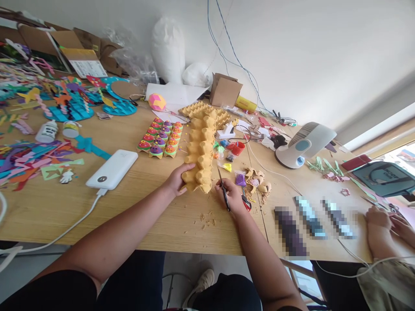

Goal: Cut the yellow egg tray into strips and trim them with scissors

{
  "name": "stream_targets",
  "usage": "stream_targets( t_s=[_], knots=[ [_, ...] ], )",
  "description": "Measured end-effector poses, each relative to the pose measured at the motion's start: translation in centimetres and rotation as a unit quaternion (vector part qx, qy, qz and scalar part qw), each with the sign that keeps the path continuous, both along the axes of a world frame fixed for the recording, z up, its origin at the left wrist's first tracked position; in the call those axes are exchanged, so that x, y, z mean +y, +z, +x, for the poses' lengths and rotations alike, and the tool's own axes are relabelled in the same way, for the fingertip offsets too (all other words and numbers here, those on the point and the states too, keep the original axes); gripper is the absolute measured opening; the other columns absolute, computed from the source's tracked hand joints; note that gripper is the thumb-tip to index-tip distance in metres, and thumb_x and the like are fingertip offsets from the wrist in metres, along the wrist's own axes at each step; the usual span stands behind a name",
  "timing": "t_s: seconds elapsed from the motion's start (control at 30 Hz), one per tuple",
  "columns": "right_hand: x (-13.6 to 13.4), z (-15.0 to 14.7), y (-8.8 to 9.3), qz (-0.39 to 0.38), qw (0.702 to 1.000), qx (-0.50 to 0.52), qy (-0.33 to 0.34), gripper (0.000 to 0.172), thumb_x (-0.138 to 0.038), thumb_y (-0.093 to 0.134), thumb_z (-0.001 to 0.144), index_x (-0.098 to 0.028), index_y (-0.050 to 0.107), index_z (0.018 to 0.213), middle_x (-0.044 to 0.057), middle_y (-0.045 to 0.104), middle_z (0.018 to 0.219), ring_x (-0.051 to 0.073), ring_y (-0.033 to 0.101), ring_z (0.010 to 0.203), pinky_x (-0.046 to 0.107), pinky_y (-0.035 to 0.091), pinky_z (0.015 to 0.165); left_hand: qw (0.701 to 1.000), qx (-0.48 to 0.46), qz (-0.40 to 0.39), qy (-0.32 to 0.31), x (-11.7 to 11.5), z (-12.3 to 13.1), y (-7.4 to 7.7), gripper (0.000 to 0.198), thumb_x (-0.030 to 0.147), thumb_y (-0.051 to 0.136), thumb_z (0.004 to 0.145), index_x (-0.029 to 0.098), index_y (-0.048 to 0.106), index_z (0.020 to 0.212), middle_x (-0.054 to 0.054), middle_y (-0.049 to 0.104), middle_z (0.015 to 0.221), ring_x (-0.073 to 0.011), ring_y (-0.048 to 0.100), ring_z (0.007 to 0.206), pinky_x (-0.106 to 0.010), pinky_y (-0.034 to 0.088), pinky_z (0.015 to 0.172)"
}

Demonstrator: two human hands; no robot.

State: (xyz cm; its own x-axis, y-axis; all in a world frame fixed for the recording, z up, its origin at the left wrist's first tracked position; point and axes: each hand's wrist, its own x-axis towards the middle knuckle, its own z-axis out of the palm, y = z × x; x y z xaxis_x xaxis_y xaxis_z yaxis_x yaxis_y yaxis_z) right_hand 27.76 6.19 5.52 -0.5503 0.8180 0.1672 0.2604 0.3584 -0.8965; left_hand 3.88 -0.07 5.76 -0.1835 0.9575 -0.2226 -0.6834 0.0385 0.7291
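My left hand (177,178) is closed on the near left edge of a long yellow-brown egg carton strip (201,149), held upright above the table with its cups facing me. Just right of its lower end, my right hand (231,194) grips a pair of scissors (224,195). Their dark blades point up and away, beside the carton and apart from it. Behind the strip lies another piece of egg carton (194,108). Small carton scraps (207,220) are scattered on the table below my hands. Cut-off carton bits (257,179) sit in a pile to the right.
Painted carton cups (156,140) stand in rows at left, near a white power bank (112,169) with its cable. A white fan (303,144) stands at right, beyond a purple clay packet (240,179). At far right, a co-worker's hands (381,220) rest by other scissors.
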Motion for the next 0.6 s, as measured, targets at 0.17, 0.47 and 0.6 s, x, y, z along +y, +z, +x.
stream_targets(
  t_s=[0.17,0.47,0.6],
  knots=[
    [-0.5,0.1,0.9,-0.002,0.999,0.0,0.039,0.048,-0.073,0.081,0.093,-0.027,0.067,0.088,-0.003,0.054,0.07,0.018,0.047,0.066,0.031,0.038,0.063,0.999,-0.022,0.007,0.047,0.1,0.3,0.3,0.04,0.037,0.085,0.078,0.02,0.075,0.113,-0.01,0.088,0.101,-0.0353,0.09,0.111,-0.037,0.075,0.08],
    [-0.8,0.0,1.4,-0.033,0.994,-0.006,0.1,0.057,-0.081,0.079,0.094,-0.026,0.065,0.088,-0.002,0.055,0.075,0.018,0.048,0.07,0.03,0.039,0.063,0.996,-0.032,0.051,0.068,0.0,0.7,0.3,0.046,0.034,0.091,0.073,0.02,0.074,0.113,-0.01,0.088,0.104,-0.0348,0.089,0.111,-0.036,0.074,0.08],
    [-0.8,-0.2,1.3,-0.05,0.995,-0.007,0.085,0.06,-0.083,0.081,0.09,-0.026,0.065,0.087,-0.002,0.053,0.073,0.017,0.046,0.068,0.03,0.036,0.062,0.994,0.003,0.104,0.046,-0.2,1.0,0.2,0.063,0.036,0.097,0.071,0.021,0.077,0.128,-0.008,0.089,0.105,-0.0342,0.089,0.109,-0.037,0.074,0.08]
  ],
)
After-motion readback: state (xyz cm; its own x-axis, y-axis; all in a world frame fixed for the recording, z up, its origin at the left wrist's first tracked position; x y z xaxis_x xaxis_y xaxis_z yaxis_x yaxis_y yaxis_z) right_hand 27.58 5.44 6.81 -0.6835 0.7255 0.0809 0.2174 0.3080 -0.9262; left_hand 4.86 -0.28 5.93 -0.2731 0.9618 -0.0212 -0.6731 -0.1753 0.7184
